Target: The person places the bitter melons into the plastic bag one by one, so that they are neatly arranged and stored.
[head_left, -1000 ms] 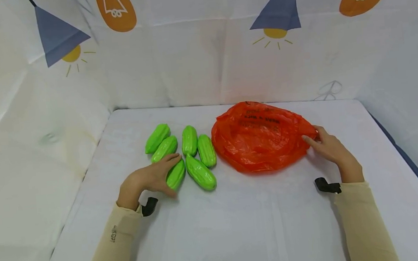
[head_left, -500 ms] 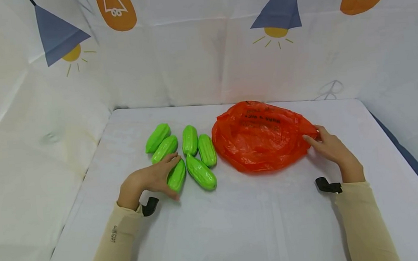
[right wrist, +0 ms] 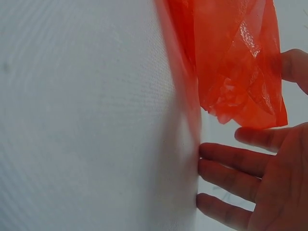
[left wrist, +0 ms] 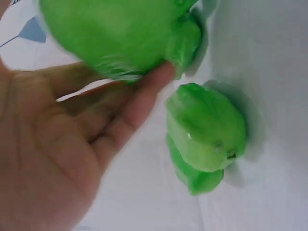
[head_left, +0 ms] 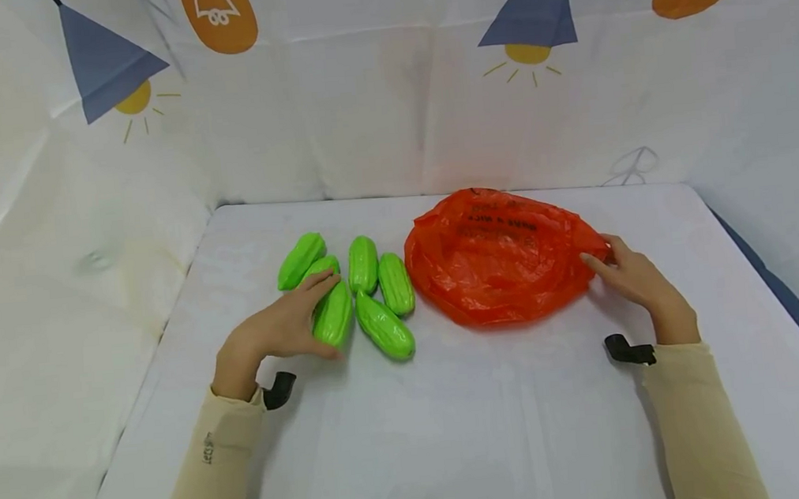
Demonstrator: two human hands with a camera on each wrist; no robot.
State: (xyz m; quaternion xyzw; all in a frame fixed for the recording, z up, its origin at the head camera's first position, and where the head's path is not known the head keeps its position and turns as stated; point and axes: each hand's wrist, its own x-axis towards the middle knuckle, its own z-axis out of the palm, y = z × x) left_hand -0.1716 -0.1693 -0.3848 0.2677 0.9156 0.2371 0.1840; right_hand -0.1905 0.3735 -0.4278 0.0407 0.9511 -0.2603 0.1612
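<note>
In the head view my left hand [head_left: 280,319] holds a glossy green ridged vegetable [head_left: 332,316], squat and cucumber-like, with the thumb on its near side and fingers over its far end. The left wrist view shows fingers [left wrist: 137,103] against the large green vegetable [left wrist: 115,33]. Far to the right, my right hand [head_left: 634,280] holds the end of a red plastic bag [head_left: 501,264]. Up close, the bag [right wrist: 236,67] stands between the thumb and the index finger, while the other fingers reach to the table.
More of these vegetables lie around the left hand, one [head_left: 385,328] just right of it and another [head_left: 301,260] behind. They rest on a white-covered table [head_left: 458,434]. A white cloth wall [head_left: 360,126] with printed lamps rises at the back.
My left hand has shifted slightly away from me, and the vegetable in its grasp has moved with it, now overlapping the one behind. The right hand and the bag hardly differ.
</note>
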